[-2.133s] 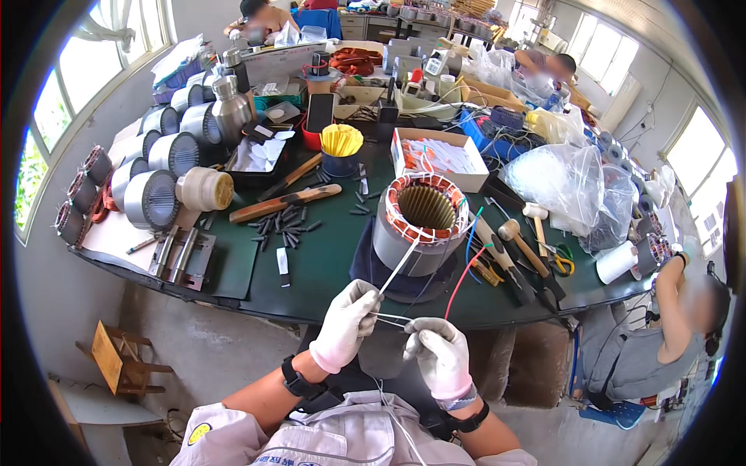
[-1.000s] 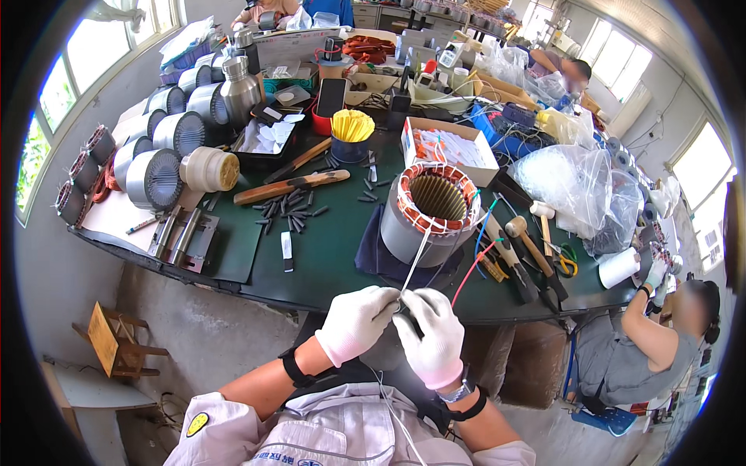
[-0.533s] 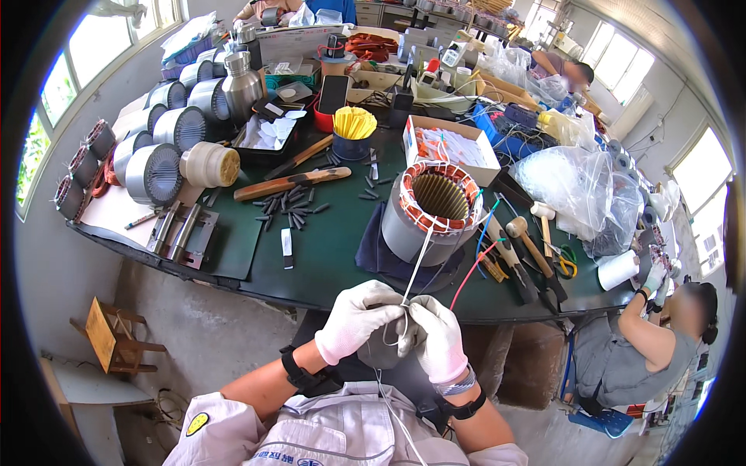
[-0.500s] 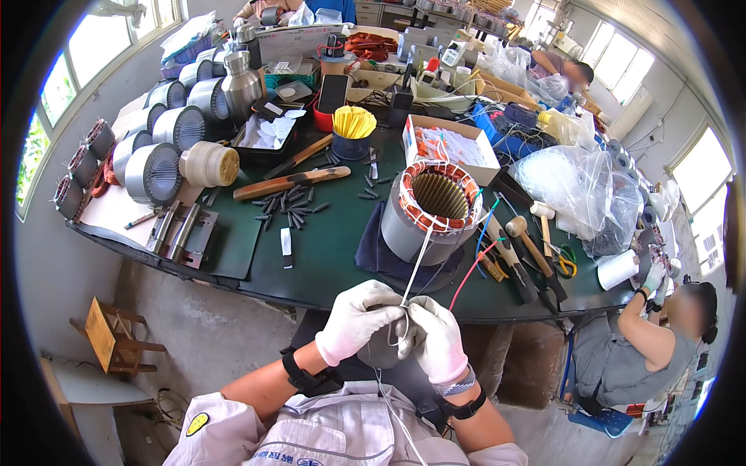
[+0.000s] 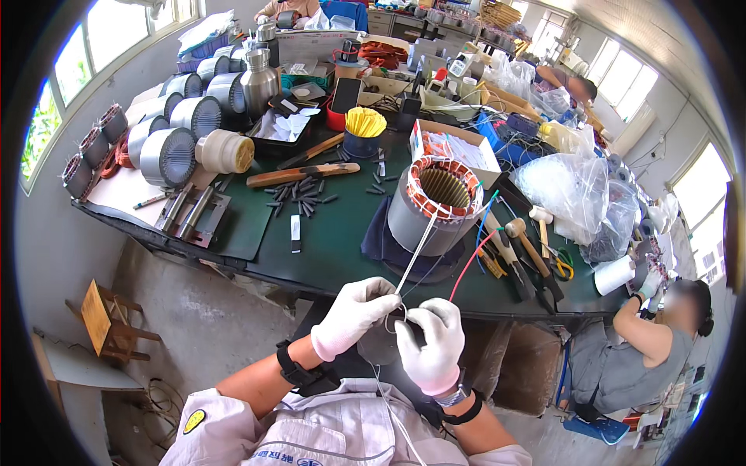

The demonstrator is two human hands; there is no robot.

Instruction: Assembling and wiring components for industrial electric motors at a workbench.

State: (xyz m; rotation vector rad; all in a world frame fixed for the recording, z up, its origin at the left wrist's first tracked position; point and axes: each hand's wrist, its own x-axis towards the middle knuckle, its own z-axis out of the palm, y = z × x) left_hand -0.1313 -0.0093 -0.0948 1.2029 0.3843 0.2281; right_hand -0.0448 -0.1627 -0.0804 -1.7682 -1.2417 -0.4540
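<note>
A grey motor stator with copper windings laced in white stands upright on a dark blue cloth near the table edge. White lacing cord runs taut from its rim down toward me. My left hand, in a white glove, pinches this cord between thumb and fingers. Just right of it, a small loop of cord hangs between the hands. My right hand, also gloved, is closed with curled fingers on the loop's side. The cord's tail drops over my front. Red wire and blue wire stick out from the stator.
Mallets and scissors lie right of the stator. Left are black sleeves, a wooden stick, a metal fixture and several stator cores. A person sits at the right; a stool stands at the left.
My right hand has drawn slightly away from the left and turned, showing its back more. The cord loop between them is more visible. The whole view has shifted a little.
</note>
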